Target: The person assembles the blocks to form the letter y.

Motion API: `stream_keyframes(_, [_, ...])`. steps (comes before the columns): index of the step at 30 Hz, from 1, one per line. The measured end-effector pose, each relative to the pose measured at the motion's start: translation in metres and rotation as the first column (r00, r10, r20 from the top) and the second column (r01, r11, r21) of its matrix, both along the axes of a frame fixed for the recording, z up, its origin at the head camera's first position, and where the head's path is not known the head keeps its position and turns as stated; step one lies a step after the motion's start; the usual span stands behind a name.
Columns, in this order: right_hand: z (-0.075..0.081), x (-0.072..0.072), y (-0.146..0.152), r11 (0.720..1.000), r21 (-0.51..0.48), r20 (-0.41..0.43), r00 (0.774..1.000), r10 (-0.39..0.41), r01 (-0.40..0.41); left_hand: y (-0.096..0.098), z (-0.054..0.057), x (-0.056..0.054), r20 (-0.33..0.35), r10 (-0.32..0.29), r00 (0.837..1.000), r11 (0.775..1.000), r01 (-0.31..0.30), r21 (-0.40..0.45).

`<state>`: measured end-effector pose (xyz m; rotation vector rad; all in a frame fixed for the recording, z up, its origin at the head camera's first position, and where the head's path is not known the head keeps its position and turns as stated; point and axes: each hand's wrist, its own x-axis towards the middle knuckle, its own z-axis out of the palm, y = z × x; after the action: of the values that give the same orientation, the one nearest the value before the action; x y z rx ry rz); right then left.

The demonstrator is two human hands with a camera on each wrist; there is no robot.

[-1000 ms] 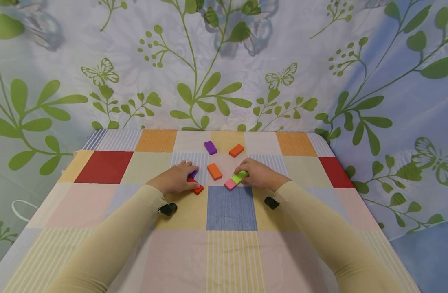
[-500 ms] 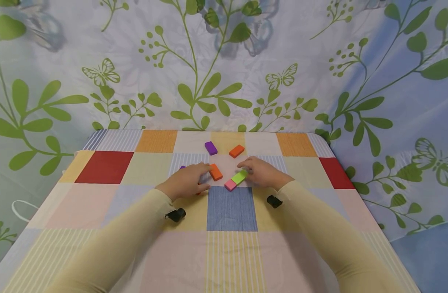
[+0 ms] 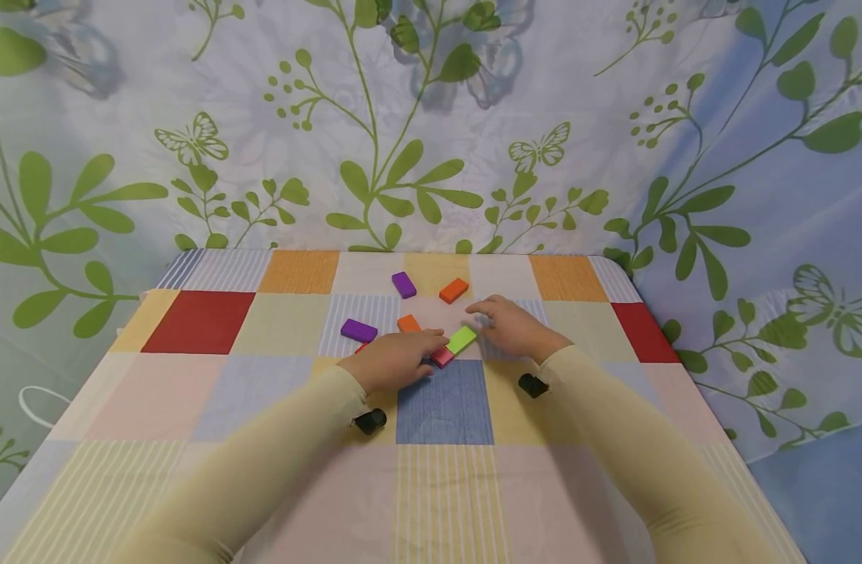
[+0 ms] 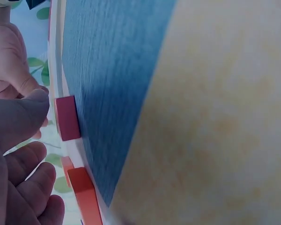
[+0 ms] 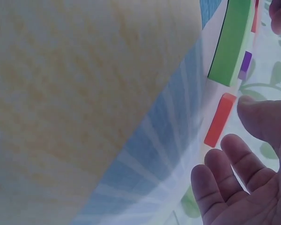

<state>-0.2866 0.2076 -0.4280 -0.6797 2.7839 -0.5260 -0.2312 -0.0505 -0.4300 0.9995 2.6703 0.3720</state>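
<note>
In the head view a pink block (image 3: pixel 442 359) and a light green block (image 3: pixel 462 341) lie end to end on the cloth. My left hand (image 3: pixel 396 360) hovers over the pink one, its fingertips partly hiding it. The left wrist view has that hand's thumb apart from the fingers and nothing between them. Just right of the green block, my right hand (image 3: pixel 513 327) is held above the cloth with fingers loosely bent. It holds nothing; in the right wrist view the green block (image 5: pixel 232 44) sits apart from its fingers (image 5: pixel 208 187).
A purple block (image 3: pixel 359 330), a mostly hidden red block (image 3: pixel 361 347) and a partly covered orange block (image 3: pixel 408 323) lie around my left hand. Farther back are another purple block (image 3: pixel 404 284) and another orange block (image 3: pixel 454 291). A patterned curtain (image 3: pixel 374 117) hangs behind the table.
My left hand has left the red and purple blocks and moved right, over the pink one. My right hand has let go of the green block and drawn slightly right.
</note>
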Motion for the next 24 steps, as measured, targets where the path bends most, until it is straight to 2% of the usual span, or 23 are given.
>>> stream_keyframes(12, [-0.004,-0.011,0.007,0.999,0.002,-0.046,0.998,-0.044,0.044,0.008,-0.009,-0.006,-0.013,0.007,1.000,1.000,-0.007,-0.017])
stream_keyframes(24, [-0.007,-0.027,0.006,0.996,0.010,-0.044,0.995,-0.087,0.087,0.010,-0.012,-0.009,-0.051,-0.015,0.999,1.000,0.015,-0.004])
